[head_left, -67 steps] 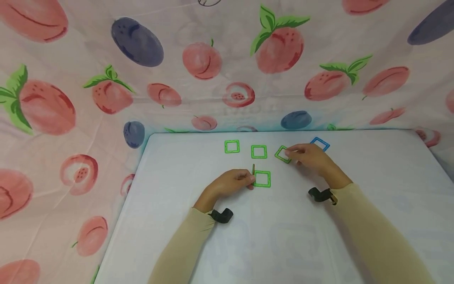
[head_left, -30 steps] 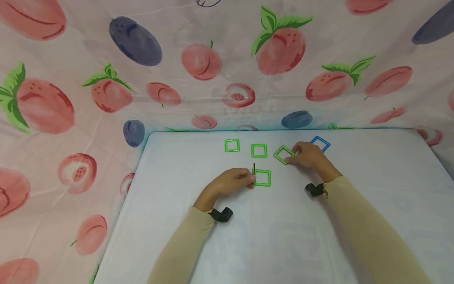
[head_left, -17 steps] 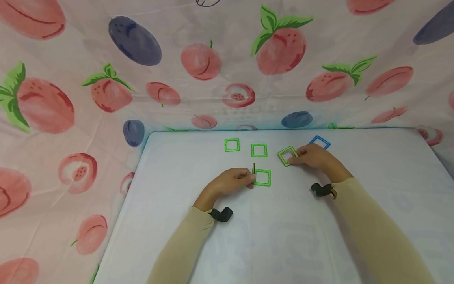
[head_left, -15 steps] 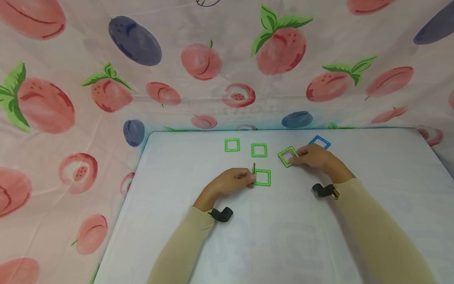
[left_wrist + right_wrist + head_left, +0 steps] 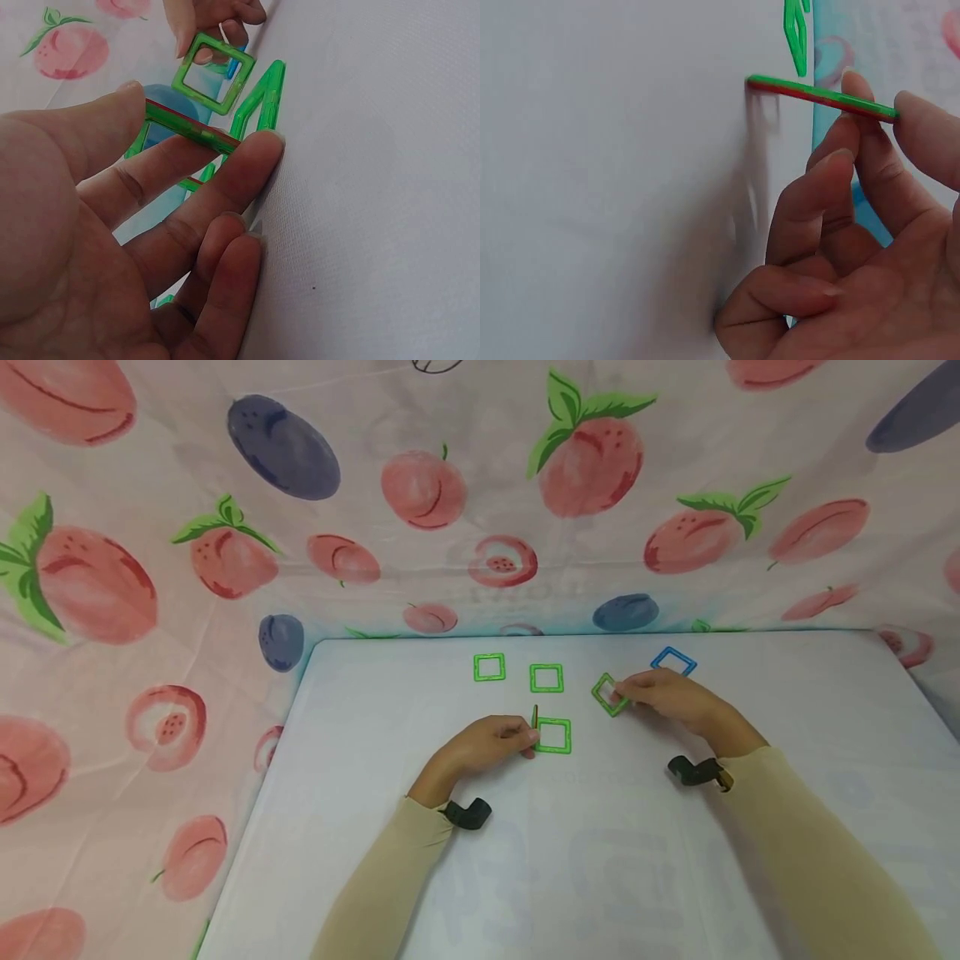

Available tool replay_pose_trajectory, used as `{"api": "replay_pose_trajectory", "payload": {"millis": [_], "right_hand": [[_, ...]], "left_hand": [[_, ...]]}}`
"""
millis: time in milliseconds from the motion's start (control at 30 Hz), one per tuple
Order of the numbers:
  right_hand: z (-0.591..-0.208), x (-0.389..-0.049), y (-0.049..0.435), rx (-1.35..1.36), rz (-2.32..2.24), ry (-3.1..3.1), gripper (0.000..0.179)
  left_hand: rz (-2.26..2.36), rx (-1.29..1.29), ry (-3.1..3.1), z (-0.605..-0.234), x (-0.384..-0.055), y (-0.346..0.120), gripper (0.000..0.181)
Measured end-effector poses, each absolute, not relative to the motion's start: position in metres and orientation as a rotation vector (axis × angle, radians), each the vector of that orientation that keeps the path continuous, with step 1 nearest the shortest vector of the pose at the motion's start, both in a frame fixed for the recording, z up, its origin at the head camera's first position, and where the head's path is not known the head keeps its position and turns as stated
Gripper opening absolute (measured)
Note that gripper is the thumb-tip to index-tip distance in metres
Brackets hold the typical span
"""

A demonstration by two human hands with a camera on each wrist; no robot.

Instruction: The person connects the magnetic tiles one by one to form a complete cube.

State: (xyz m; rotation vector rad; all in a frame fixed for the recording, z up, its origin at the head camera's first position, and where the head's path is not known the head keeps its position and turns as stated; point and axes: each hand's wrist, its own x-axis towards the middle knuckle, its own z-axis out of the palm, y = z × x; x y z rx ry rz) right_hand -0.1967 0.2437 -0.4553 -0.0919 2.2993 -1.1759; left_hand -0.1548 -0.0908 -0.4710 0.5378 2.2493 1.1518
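In the head view my left hand pinches a green square magnetic tile, an open frame stood on edge. It stands at the left side of a flat green tile. The left wrist view shows the upright tile between thumb and fingers, its edge red. My right hand pinches another green square tile by one edge, thumb against fingertips. In the right wrist view this tile shows edge-on, green and red, its far end close over the white table.
Two more green square tiles, one left and one nearer the middle, lie toward the back of the white table. A blue square tile lies behind my right hand. Fruit-print cloth hangs behind the table.
My right hand has taken hold of the green tile, turned it and drawn it slightly right and nearer. My left hand and its upright tile have stayed in place.
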Motion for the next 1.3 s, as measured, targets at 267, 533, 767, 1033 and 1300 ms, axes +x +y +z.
{"api": "replay_pose_trajectory", "payload": {"millis": [267,533,767,1033,1300], "right_hand": [[-0.459,-0.192,0.234,-0.152,-1.205,2.287,0.044],[-0.460,-0.187,0.221,-0.245,-1.222,2.249,0.039],[-0.457,-0.186,0.207,-0.278,-1.169,2.276,0.036],[-0.459,-0.189,0.196,-0.339,-1.139,2.307,0.033],[-0.460,-0.192,0.185,-0.307,-1.131,2.296,0.034]], "left_hand": [[1.150,0.541,2.253,-0.472,-0.154,-0.092,0.033],[1.151,0.538,2.253,-0.474,-0.155,-0.092,0.033],[1.148,0.547,2.251,-0.475,-0.156,-0.092,0.034],[1.159,0.567,2.250,-0.473,-0.155,-0.092,0.034],[1.162,0.575,2.252,-0.473,-0.156,-0.091,0.034]]}}
